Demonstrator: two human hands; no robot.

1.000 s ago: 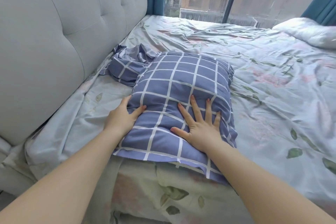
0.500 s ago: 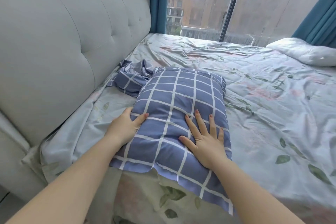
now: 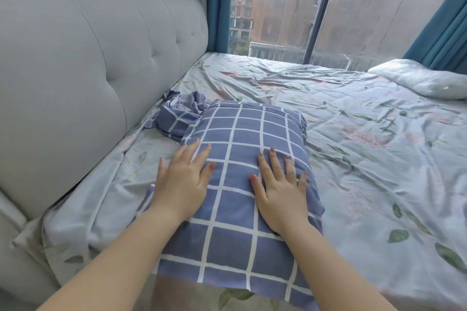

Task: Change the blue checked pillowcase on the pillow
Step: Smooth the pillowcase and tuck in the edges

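In the head view, we see the pillow (image 3: 255, 118) inside its blue checked pillowcase (image 3: 235, 230), lying on the bed's leaf-print sheet (image 3: 366, 164) near the grey headboard (image 3: 75, 70). Our left grip (image 3: 180, 184) lies flat along the pillow's left edge with fingers straight and apart. Our right grip (image 3: 280, 192) rests flat on its right half, clamped on nothing. A crumpled checked cloth (image 3: 180, 113) touches the pillow's far left corner.

The left forearm (image 3: 118, 262), at 7 o'clock, and the right forearm (image 3: 331, 267), at 5 o'clock, are bare to the frame edge. The left grip (image 3: 180, 182) and right grip (image 3: 280, 192) wear reddish-pink polish on short, rounded nails (image 3: 211, 166).
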